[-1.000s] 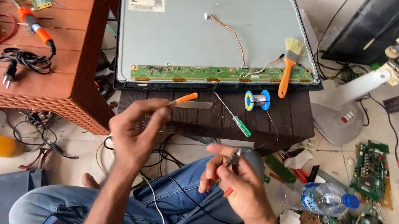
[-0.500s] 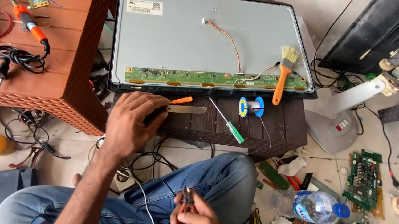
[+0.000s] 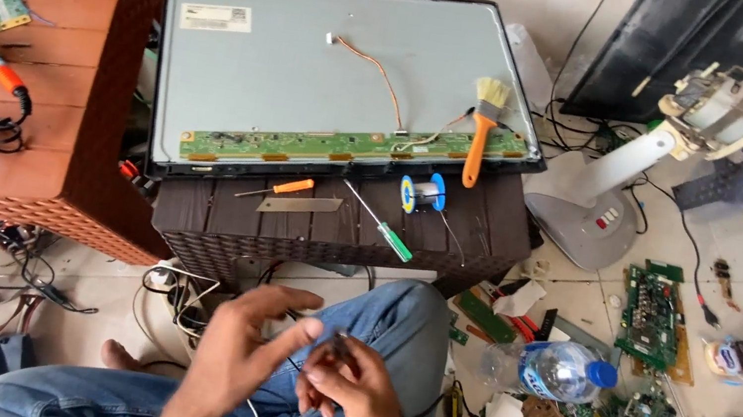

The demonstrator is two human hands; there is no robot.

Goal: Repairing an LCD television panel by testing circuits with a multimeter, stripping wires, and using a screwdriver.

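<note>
Your right hand (image 3: 356, 392) is pinched shut on a small dark metal part (image 3: 339, 344) low in the centre of the frame, over your jeans-clad knee (image 3: 393, 318), while your left hand (image 3: 242, 348) hovers beside it with fingers spread and nothing in them. You look mid-way through working that piece between your fingers, so the next move likely needs a steady two-handed grip. Above, the orange-handled screwdriver (image 3: 279, 187) and green-handled screwdriver (image 3: 381, 224) lie on the dark worktop (image 3: 489, 228) below the upturned display panel (image 3: 334, 72).
</note>
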